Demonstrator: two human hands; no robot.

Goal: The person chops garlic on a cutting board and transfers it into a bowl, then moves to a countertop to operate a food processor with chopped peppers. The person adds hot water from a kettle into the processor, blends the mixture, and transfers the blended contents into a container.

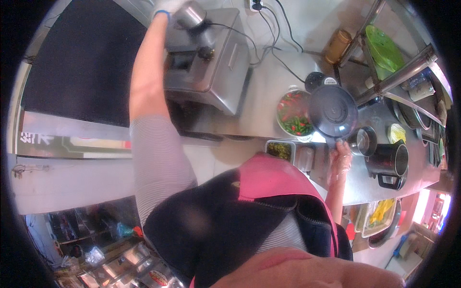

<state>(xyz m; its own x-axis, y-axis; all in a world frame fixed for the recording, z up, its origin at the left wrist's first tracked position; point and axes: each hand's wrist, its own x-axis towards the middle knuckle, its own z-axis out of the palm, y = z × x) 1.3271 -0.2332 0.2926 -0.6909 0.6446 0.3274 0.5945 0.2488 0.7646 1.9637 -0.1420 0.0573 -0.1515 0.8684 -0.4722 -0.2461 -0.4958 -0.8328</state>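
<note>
My left hand (170, 5), in a white glove with a blue band at the wrist, reaches to the top edge of the view, partly cut off. It is at a metal cylinder (192, 15) above a stainless-steel countertop appliance (221, 61); its grip is hidden. My right hand (340, 158), in a clear plastic glove, has its fingers on the near edge of a dark round lid or shallow pan (333, 111). That dark disc overlaps the right side of a clear bowl of cut red and green chillies (295, 113).
A tub of dark green food (280, 149) sits near my apron. To the right stand a small steel pot (363, 140) and a black jug (389, 162). A metal rack (403, 73) holds a green basket (383, 48). Black cords (273, 30) cross the steel counter.
</note>
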